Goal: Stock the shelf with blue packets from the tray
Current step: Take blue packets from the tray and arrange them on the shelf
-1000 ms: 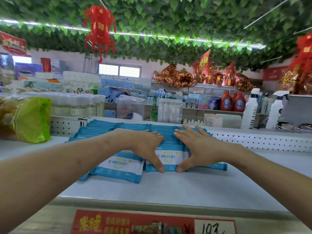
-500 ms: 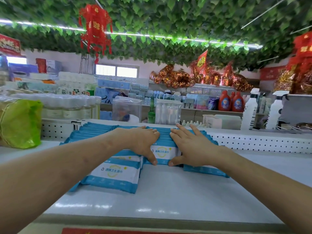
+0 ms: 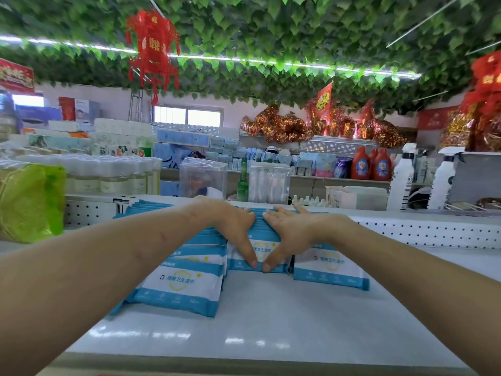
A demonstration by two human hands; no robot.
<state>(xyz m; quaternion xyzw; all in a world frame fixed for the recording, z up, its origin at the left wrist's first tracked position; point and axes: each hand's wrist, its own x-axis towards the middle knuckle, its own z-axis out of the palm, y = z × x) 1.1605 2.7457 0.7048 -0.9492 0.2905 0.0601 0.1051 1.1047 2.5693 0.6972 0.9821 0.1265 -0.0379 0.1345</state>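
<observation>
While resting on the white shelf [image 3: 271,321], smooth, glossy and glinting with ceiling light: three rows of blue packets [image 3: 187,283], flat soft rectangles of shiny film, white-faced between blue bands, printed with a yellow shield. Stacked overlapping and leaning back, printed faces toward the camera; long axis of each lying left to right across the shelf, rows running away toward the perforated white back panel [image 3: 420,232]. On the middle row, left hand [image 3: 233,226] and right hand [image 3: 292,229] side by side, fingers straight over the top edges, thumbs angled down the front packet's face, tips nearly meeting; grip slack on both sides, pressing rather than clasping. Off to the left, a crinkled green bag [image 3: 29,202] and capped clear bottles [image 3: 108,172]. Beyond the panel, white spray bottles [image 3: 401,180], red jugs [image 3: 360,164], boxed goods on further shelving. Overhead, dense green leaves [image 3: 271,36], a strip light [image 3: 244,59], a red tasselled lantern [image 3: 153,47].
</observation>
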